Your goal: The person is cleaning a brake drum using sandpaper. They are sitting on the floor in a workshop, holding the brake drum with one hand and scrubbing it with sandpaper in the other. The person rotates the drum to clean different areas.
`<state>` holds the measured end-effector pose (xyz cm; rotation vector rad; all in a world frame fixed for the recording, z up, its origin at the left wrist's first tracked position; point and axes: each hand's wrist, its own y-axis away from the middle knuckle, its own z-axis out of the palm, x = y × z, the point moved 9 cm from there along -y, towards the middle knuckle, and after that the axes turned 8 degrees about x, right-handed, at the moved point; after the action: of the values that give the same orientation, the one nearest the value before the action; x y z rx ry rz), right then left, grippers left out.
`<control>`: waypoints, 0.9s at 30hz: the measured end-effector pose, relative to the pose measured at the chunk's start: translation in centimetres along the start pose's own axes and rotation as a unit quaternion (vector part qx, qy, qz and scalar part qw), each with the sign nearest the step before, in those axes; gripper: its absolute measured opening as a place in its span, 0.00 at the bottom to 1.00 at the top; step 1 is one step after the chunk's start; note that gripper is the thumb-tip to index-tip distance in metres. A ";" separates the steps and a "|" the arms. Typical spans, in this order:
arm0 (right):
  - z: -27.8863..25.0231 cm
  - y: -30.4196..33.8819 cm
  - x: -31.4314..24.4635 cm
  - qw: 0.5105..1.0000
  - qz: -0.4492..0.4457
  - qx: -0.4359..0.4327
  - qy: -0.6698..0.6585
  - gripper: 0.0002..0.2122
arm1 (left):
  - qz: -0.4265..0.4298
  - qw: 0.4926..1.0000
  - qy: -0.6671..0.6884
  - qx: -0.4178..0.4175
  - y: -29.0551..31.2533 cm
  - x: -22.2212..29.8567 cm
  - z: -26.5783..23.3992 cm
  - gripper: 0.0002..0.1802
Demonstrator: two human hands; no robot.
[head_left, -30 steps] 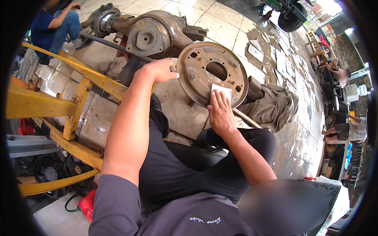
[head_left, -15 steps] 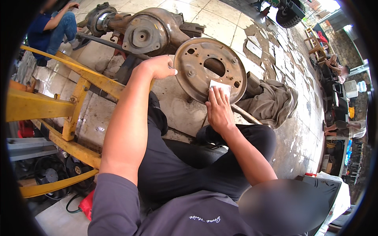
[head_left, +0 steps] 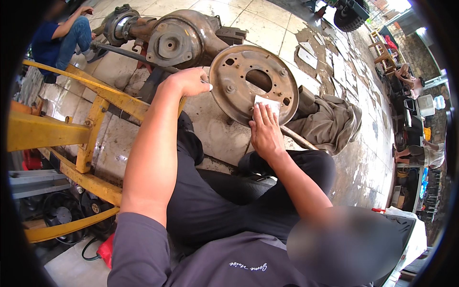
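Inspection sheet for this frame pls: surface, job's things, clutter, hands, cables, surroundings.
Surface: stained tiled floor, wet-looking patches.
Job's things: rusty round backing plate on an axle housing; pale sheet, likely sandpaper, pressed flat on the plate's lower face.
Clutter: grey cloth beside the plate; flat pieces laid out on the floor.
Hands: left hand grips the plate's left rim; right hand flat on the sheet.
Cables: black cable at lower left.
Surroundings: yellow steel frame; a seated person in blue; a tyre.
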<state>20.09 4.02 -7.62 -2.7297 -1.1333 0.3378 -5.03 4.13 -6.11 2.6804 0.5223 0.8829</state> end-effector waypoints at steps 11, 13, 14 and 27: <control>-0.8 0.8 0.3 0.999 -0.004 -0.009 -0.036 0.23 | 0.002 1.000 -0.006 -0.015 0.4 0.5 0.2 0.25; -0.5 -0.9 1.0 1.000 0.014 -0.002 -0.026 0.23 | 0.008 1.000 0.005 -0.023 0.0 0.1 0.0 0.26; -0.5 -0.7 0.8 1.000 0.018 0.003 -0.019 0.23 | 0.011 1.000 -0.004 -0.019 0.1 0.3 0.2 0.26; -0.1 -0.1 1.4 1.000 0.012 -0.008 -0.028 0.24 | 0.038 0.999 0.002 0.009 0.2 0.6 -0.3 0.25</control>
<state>20.98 5.11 -7.72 -2.7656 -1.1234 0.4113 -4.73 4.25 -5.48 2.7311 0.4329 0.9093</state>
